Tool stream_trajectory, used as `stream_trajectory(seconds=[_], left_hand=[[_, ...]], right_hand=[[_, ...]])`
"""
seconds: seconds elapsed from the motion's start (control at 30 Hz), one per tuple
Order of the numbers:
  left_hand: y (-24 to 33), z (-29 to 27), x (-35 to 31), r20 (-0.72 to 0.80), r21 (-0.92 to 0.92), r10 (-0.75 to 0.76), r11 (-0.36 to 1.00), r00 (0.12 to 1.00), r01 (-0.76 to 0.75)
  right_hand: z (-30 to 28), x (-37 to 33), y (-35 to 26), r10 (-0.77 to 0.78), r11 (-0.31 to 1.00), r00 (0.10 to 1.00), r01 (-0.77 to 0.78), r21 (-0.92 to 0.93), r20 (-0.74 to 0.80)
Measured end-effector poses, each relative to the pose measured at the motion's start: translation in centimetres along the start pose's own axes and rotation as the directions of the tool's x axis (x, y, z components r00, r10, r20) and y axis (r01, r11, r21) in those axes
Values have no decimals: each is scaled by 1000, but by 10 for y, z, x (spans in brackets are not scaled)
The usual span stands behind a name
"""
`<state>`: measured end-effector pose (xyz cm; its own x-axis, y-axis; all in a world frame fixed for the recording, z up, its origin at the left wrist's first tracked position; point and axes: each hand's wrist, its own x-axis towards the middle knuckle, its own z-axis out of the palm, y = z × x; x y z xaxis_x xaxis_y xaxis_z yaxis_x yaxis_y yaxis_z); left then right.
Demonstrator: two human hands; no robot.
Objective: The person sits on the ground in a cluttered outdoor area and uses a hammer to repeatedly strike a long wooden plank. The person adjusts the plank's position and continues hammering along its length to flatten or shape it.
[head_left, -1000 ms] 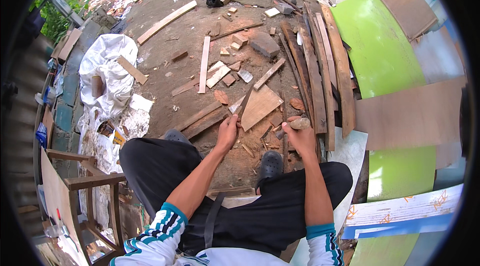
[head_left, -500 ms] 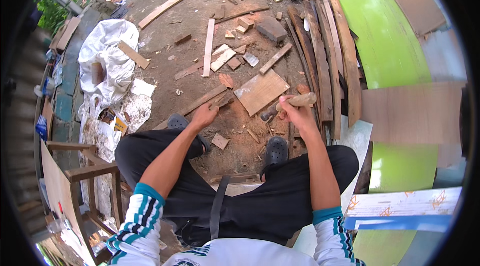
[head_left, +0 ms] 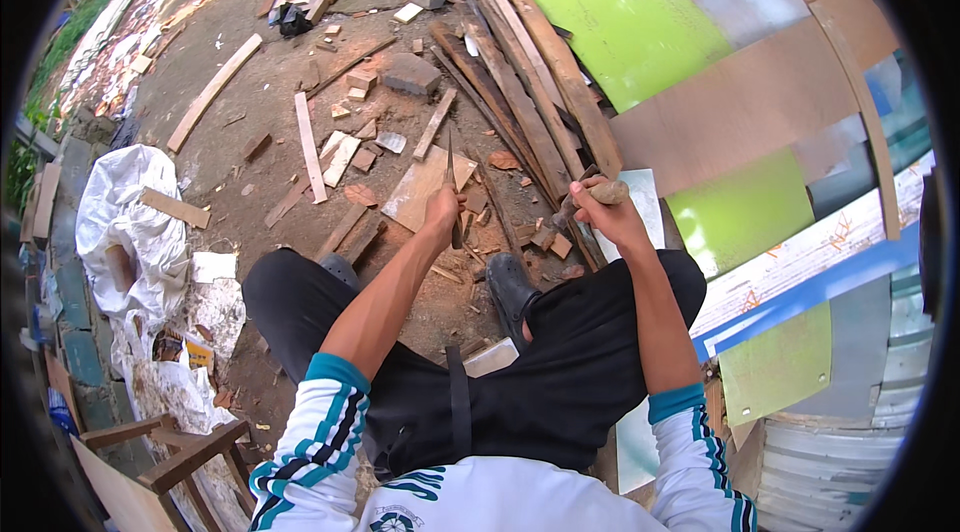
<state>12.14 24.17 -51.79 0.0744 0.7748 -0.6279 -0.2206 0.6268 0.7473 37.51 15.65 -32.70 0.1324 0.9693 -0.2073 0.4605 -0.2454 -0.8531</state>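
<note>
My left hand (head_left: 441, 212) is closed around a slim dark piece of wood (head_left: 450, 160), which tapers to a point above the fist. Beyond it lies a flat square plywood piece (head_left: 415, 194) on the ground. In my right hand (head_left: 612, 219), fingers wrap the pale wooden handle of a hammer (head_left: 608, 192); its dark head is partly hidden by the hand. Small wood blocks (head_left: 552, 240) lie below that hand, between my feet and a row of long planks (head_left: 530, 82).
Wood offcuts (head_left: 340, 160) and a grey stone block (head_left: 411, 74) are scattered ahead. A white sack (head_left: 130, 212) slumps at left, near a wooden stool-like frame (head_left: 195, 452). Green sheets (head_left: 620, 17) and brown boards (head_left: 745, 97) lean at right.
My view has turned to the right, so the ground things sit further left. My left hand has come closer to my right, and its wood piece now points away from me.
</note>
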Motion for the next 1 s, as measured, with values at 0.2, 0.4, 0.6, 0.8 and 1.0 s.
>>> stream_trajectory(seconds=[0.2, 0.4, 0.6, 0.8, 1.0], left_hand=[[12, 39, -2, 89, 50, -69, 997, 994, 65], [-28, 10, 6, 97, 282, -98, 957, 990, 67], [-40, 18, -17, 97, 319, -81, 947, 992, 46], [-51, 34, -26, 89, 381, 25, 923, 996, -57], [-49, 97, -48, 207, 407, -20, 911, 978, -67]], right_hand=[[-46, -47, -23, 308, 951, 949, -309, 9, 63], [-34, -43, -10, 205, 975, 977, -197, -104, 65], [-27, -22, 40, 205, 976, 978, -206, 73, 23], [-24, -23, 33, 238, 962, 971, -237, 133, 4], [-43, -36, 41, 197, 979, 978, -193, 62, -69]])
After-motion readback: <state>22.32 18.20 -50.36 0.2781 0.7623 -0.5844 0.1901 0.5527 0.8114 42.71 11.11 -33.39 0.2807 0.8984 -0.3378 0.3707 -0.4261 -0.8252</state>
